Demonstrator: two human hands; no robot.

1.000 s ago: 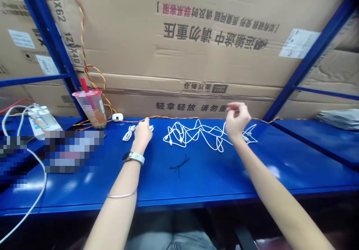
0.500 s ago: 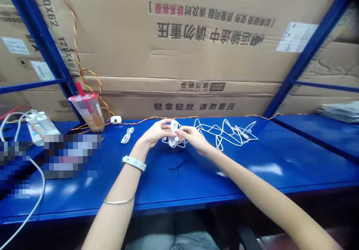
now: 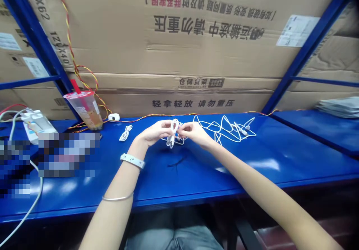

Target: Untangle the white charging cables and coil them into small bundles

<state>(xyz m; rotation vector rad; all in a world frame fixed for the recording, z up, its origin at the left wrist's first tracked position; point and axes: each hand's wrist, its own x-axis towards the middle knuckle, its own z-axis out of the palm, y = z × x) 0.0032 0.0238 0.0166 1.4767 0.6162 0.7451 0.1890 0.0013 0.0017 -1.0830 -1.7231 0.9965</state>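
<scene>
Blue shelf top [image 3: 213, 173] holds a long white cord [image 3: 244, 130]. Left hand [image 3: 154, 133] and right hand [image 3: 195, 134] pinch a small loop [image 3: 174, 127] of it together, lifting it up, while the rest lies loose nearby.

White cable [image 3: 171, 142] against a glossy blue shelf [image 3: 196, 179].

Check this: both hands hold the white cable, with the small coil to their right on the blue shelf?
Wrong side: the head view shows the small coil left of the left hand and right hand, on the blue shelf.
</scene>
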